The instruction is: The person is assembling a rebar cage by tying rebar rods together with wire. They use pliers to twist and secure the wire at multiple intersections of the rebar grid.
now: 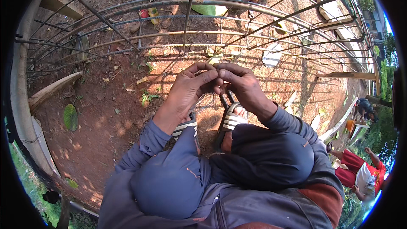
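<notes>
Reddish ground [99, 121] spreads under everything, dappled with sun. The steel cage [188, 15] spans its far side, just beyond the hands. A long timber [21, 76] edges the ground on the left; past the right edge is a person in red [375, 178]. A wooden stake [55, 91] slants in from the left edge. Striped sandals [234, 120] rest on the near part of the ground. Above and between them, the left hand [190, 83] and right hand [243, 83] meet, each nearly closed, thumbs and forefingers pinched together; I cannot tell what, if anything, they grip. Below the right hand, two dark handles [224, 101] show by the right sandal; whether they touch that hand is unclear. A green leaf [71, 117] lies toward the ground's left edge.
</notes>
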